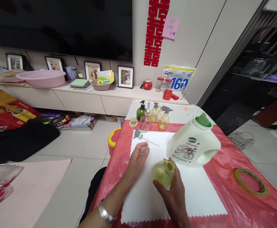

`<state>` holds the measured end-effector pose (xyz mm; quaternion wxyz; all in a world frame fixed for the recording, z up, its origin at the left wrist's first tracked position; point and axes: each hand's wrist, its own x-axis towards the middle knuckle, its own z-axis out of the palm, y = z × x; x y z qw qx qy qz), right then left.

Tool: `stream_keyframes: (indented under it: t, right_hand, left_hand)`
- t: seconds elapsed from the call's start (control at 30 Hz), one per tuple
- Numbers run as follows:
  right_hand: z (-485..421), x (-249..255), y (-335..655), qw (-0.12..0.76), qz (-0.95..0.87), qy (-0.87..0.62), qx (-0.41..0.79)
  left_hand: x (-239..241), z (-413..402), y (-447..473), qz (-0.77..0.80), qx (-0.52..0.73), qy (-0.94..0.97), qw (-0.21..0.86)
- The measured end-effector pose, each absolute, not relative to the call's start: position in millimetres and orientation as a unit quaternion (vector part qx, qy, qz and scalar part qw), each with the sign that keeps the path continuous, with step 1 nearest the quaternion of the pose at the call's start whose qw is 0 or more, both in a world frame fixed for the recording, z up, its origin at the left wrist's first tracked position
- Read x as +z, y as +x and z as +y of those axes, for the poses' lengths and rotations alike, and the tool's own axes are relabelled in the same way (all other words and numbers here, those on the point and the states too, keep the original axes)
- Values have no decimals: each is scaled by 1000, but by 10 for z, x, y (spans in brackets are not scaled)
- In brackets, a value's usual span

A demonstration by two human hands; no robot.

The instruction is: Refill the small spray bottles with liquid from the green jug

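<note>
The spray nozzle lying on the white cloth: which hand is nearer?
Left. The left hand is just short of the spray nozzle; the right hand, holding a yellowish bottle, is farther back.

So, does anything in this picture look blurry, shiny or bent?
In the head view, the left hand looks slightly smeared, perhaps from motion, while the yellow-green bottle in the right hand seems crisper; also in the head view, the red plastic sheet shows pale glare on its wrinkles, and the television slopes, suggesting wide-lens distortion or a tilted camera.

Jug (201, 145) blocks beyond right hand (174, 191); sprayer head (139, 136) beyond left hand (138, 157); mat's (200, 193) near right passable.
</note>
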<state>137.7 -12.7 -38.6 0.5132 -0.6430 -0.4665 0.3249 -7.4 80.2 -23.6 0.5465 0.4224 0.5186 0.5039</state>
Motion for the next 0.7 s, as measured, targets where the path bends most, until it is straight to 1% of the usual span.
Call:
stream_keyframes:
  t: [0.07, 0.13, 0.2, 0.27, 0.37, 0.4, 0.47, 0.6, 0.63, 0.7]
  right_hand:
    - [-103, -476, 1335, 521, -484, -623, 326]
    - [-76, -568, 1278, 535, -502, -588, 341]
    - [-51, -615, 1234, 542, -520, -555, 358]
    - [-42, -582, 1246, 520, -553, -544, 358]
    - [-72, -374, 1444, 455, -631, -550, 302]
    - [-86, -275, 1560, 449, -643, -559, 269]
    - [-97, -59, 1846, 483, -621, -588, 186]
    - [41, 272, 2473, 635, -463, -612, 86]
    - [108, 303, 2614, 643, -434, -627, 68]
    - [262, 293, 2861, 616, -411, -667, 80]
  left_hand:
    - [-164, 562, -48, 415, 442, 570, 555]
    - [-142, 417, 1, 374, 404, 632, 546]
    - [-162, 371, 53, 376, 397, 640, 540]
    - [-196, 388, 86, 386, 405, 631, 538]
    - [-235, 439, 84, 403, 416, 629, 519]
    - [-244, 450, 73, 413, 420, 631, 505]
    - [-260, 467, 48, 437, 430, 634, 471]
    - [-327, 507, 28, 460, 452, 644, 411]
    - [-356, 521, 32, 455, 458, 649, 402]
    - [-432, 546, 47, 440, 469, 656, 395]
